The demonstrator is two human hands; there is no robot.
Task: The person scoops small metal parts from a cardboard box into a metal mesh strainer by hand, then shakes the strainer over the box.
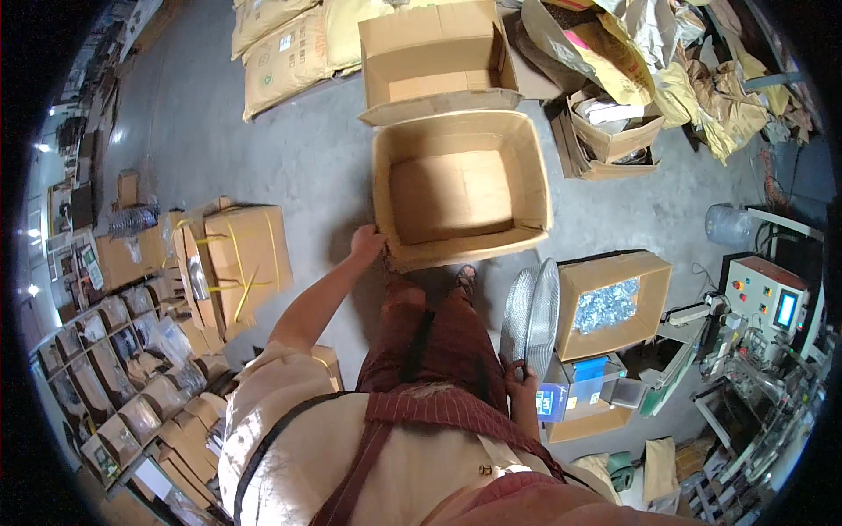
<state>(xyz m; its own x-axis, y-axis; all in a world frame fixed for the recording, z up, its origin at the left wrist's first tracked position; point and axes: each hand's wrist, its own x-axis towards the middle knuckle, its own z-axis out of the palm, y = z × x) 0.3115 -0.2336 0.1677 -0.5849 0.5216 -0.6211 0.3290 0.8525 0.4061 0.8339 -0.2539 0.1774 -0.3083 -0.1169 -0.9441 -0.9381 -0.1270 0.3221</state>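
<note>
I stand over a large open cardboard box [460, 188] on the grey floor; its inside looks bare. My left hand [366, 242] grips the near left corner of that box's rim. My right hand [518, 383] hangs low by my right leg, its fingers closed on the bottom rim of a round metal mesh sieve [531, 316] that stands on edge beside me. My dark red trousers and apron fill the lower middle of the view.
A second open carton [434, 57] lies beyond the first. Strapped cartons [237, 259] stack at left, with shelves of bagged goods [114, 368] behind. A box of small metal parts [610, 302], a scale and a control machine [772, 302] stand right. Sacks [285, 53] and crumpled bags lie far back.
</note>
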